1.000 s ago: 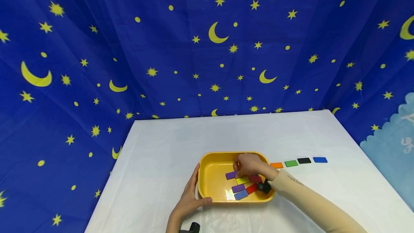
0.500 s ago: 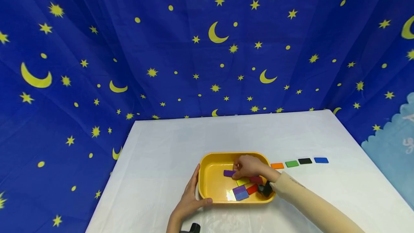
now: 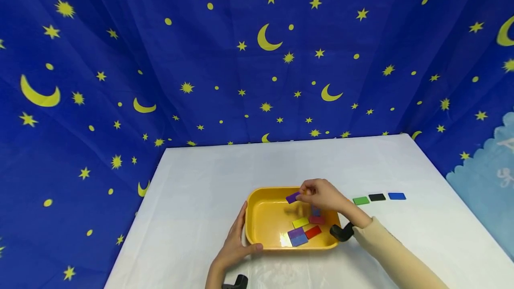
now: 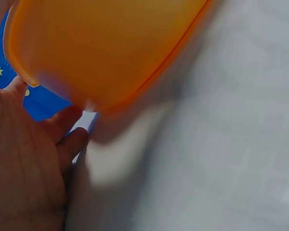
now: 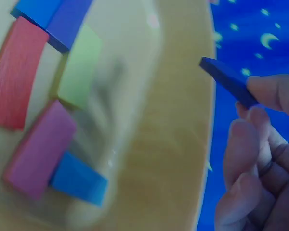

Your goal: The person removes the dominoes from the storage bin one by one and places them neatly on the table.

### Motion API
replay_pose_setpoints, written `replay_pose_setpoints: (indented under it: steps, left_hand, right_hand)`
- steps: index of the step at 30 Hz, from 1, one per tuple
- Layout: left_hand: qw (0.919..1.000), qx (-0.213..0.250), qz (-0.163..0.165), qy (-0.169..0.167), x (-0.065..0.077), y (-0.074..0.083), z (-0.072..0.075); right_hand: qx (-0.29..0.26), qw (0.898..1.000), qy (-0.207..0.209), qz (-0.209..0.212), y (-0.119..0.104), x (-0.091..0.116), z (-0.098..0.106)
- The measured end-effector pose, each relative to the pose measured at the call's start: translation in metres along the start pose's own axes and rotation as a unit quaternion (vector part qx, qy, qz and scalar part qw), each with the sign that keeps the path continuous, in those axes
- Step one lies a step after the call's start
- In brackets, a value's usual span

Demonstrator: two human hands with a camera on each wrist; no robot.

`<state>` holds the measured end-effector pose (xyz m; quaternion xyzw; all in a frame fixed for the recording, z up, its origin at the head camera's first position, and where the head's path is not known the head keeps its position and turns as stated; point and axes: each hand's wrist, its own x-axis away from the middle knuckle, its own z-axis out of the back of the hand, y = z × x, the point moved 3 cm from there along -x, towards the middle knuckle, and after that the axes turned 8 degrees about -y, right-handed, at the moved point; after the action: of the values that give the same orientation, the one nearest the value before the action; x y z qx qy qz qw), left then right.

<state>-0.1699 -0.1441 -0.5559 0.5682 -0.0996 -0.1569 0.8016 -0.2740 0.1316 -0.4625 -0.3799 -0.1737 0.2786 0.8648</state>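
My right hand (image 3: 324, 196) pinches a purple rectangular block (image 3: 292, 197) between thumb and fingertips, over the far rim of a yellow tray (image 3: 263, 220). The right wrist view shows the block (image 5: 226, 79) tilted, the other fingers curled below it. My left hand (image 3: 236, 241) rests against the tray's near left corner, fingers extended along the outer wall and thumb at the front rim. Inside the tray lie a yellow block (image 3: 300, 222), a red block (image 3: 313, 232), a dark pink block (image 3: 317, 220), a purple block (image 3: 296, 233) and blue blocks (image 3: 299, 240).
Right of the tray, a green block (image 3: 361, 200), a black block (image 3: 377, 197) and a blue block (image 3: 397, 196) lie spaced in a row on the white table (image 3: 209, 182). A blue curtain (image 3: 225, 57) with stars and moons hangs behind.
My right hand has lifted the purple block from the tray floor, up and to the right. The orange block is now hidden behind this hand. The left hand has stayed at the tray.
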Motion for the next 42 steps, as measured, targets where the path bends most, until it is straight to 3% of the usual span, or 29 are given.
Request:
replay_pose_setpoints:
  steps: [5,11,18,24,32,37,42]
  left_hand:
    - [1.0000,0.003,0.000,0.000,0.000,0.000,-0.001]
    - [1.0000,-0.006,0.000,0.004,0.002,-0.001,-0.001]
    - [0.9999,0.002,0.003,0.010,0.004,-0.003,0.000]
    - [0.9999,0.002,-0.006,0.014,0.003,-0.006,-0.003]
    - [0.9999,0.005,-0.007,0.010,0.003,-0.002,0.002]
    - [0.9999,0.009,0.008,0.008,0.002,-0.001,0.005]
    - [0.9999,0.008,0.005,0.009,0.001,-0.001,0.006]
  right_hand:
    - [-0.067,0.995,0.055,-0.038,0.013,0.022,0.022]
    - [-0.080,0.986,0.124,-0.082,0.049,0.053,0.057]
    - [-0.122,0.959,0.196,-0.163,0.107,0.094,0.096]
    - [-0.093,0.940,0.218,-0.244,0.152,0.134,0.112]
    - [-0.102,0.910,0.245,-0.317,0.196,0.178,0.125]
    - [-0.099,0.901,0.245,-0.344,0.217,0.196,0.132]
    - [-0.103,0.895,0.234,-0.365,0.225,0.201,0.135]
